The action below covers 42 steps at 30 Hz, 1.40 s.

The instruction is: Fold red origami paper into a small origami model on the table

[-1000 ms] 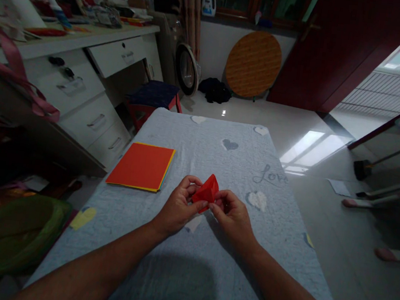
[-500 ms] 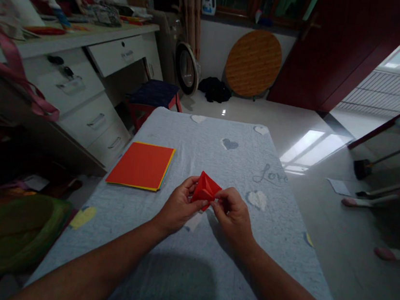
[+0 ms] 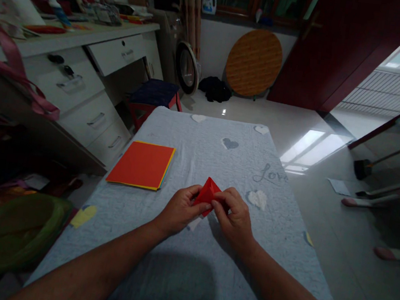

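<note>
Between the tabletop's point(image 3: 204, 145) side edges, the left hand point(image 3: 178, 209) and right hand point(image 3: 234, 216) are pinching folded red paper point(image 3: 204, 196), apparently shaping it, with layers needing careful alignment.

We pinched the folded red paper point(image 3: 207, 195) with our left grip point(image 3: 180, 208) and right grip point(image 3: 234, 216) over the blue cloth point(image 3: 202, 155) on the counter point(image 3: 225, 122). To our left, a flat paper pile point(image 3: 142, 165) lay on the cloth, orange-red on top.
</note>
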{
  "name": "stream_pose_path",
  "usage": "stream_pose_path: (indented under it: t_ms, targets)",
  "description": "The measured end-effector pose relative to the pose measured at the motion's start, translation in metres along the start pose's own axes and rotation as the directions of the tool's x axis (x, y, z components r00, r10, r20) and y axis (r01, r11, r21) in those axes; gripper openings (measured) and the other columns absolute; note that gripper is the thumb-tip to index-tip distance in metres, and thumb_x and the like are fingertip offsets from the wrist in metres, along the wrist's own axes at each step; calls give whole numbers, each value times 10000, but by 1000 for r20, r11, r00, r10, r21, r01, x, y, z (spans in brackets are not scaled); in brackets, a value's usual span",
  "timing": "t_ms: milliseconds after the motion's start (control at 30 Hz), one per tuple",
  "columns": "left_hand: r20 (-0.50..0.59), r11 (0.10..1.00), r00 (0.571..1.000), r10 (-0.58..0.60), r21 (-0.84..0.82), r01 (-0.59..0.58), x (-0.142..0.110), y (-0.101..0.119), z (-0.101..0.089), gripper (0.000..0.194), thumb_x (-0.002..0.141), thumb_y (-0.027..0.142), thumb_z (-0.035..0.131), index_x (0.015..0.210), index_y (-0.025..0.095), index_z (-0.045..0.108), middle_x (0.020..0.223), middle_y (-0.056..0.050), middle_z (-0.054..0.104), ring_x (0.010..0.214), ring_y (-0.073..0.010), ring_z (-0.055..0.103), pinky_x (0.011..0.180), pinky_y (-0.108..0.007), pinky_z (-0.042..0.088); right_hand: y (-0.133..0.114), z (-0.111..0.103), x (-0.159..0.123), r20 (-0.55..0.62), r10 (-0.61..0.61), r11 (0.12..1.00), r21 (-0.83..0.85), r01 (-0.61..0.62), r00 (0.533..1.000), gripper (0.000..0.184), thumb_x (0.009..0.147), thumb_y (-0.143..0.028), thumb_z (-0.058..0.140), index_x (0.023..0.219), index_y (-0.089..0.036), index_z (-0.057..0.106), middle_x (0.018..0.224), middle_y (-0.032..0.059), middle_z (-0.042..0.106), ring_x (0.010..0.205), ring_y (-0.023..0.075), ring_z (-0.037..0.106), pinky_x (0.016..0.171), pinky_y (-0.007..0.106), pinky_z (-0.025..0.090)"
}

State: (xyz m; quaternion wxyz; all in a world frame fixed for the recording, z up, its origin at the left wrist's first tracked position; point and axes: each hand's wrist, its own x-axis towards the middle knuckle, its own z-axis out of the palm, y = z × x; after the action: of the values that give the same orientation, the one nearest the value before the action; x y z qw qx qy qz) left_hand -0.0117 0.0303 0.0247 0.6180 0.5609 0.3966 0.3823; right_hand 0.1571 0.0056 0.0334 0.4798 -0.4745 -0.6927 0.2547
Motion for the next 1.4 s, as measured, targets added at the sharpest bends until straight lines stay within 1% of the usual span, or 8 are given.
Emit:
stream_pose_path:
  t_ms: [200,367,633,800,933,1067,1267,1400]
  targets:
    - [5,997,999,-41,64,41,-1,0,2,231,792,289,716,976,156,676,846,-1,661,726,-142,577,687,-241,450,-2,1,1,-18,-28,1000,-5,28,999,100,879,-144,589,833,-217,640,766,5,541,683,145,528,613,276,427]
    - [-6,992,1000,-18,122,19,-3,4,1,232,784,348,734,903,154,685,781,17,613,712,-132,526,674,-230,415,-2,-2,2,9,-39,996,78,38,999,134,893,-156,571,862,-229,678,785,5,552,729,150,553,658,283,443]
    - [-19,998,998,-63,31,63,-1,1,-3,271,763,376,761,808,133,649,706,30,556,655,-108,471,633,-222,368,3,-2,1,16,185,960,211,-184,983,52,892,-211,570,856,-215,608,771,-11,555,687,136,539,634,273,434]
    - [-6,998,998,-67,-20,67,0,-2,-5,301,763,386,771,856,123,659,733,18,574,659,-106,478,637,-222,375,2,-4,4,14,123,988,89,-123,992,33,849,-186,616,843,-216,628,819,1,531,720,146,511,644,283,421]
    - [23,998,998,-63,-9,63,0,-1,-5,327,756,390,779,908,122,669,755,12,586,659,-107,478,627,-218,380,1,-4,4,23,76,997,27,-77,997,59,848,-186,623,838,-226,665,901,27,508,862,185,517,753,331,435]
    - [27,996,998,-62,65,60,-1,0,-2,312,781,384,758,939,128,675,760,14,577,661,-109,473,617,-217,381,1,-2,3,17,89,996,-17,-89,996,84,797,-195,699,857,-235,655,949,32,509,945,216,510,861,386,424]
    - [35,994,998,-55,101,51,-3,3,1,312,779,383,752,953,132,686,774,7,583,681,-120,478,630,-224,380,1,-3,5,14,81,996,34,-81,997,82,825,-165,637,776,-226,614,949,36,530,960,216,506,880,387,408]
    - [94,995,993,-71,71,64,-3,4,-1,357,815,452,716,958,126,701,734,14,561,641,-108,441,595,-220,341,2,-7,7,24,109,985,134,-111,994,79,849,-183,597,783,-225,593,935,27,511,926,193,518,873,365,417]
